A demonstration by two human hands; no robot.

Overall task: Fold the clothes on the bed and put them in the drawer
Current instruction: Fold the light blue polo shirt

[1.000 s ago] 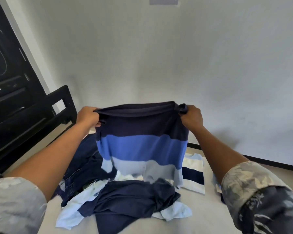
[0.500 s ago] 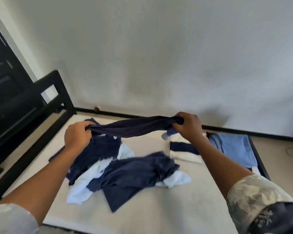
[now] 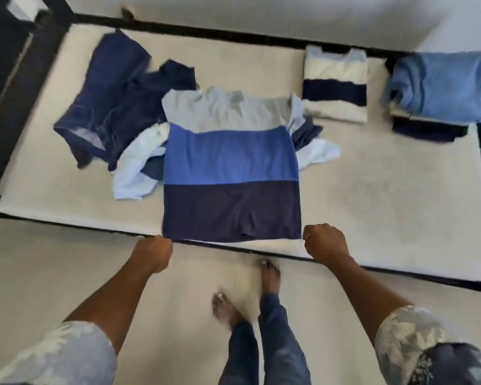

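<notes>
The shirt (image 3: 231,162) lies flat on the bed (image 3: 372,190), lengthwise away from us; our left hand (image 3: 153,254) and right hand (image 3: 324,243) pinch its near hem corners, grips narrow.

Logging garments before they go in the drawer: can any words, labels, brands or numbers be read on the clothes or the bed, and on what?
No text can be read anywhere in this view.
striped shirt: a small grey patch at the collar, perhaps a neck label, too blurred to read.
folded white-and-navy top, folded blue stack, unfolded pile: no print visible.
</notes>
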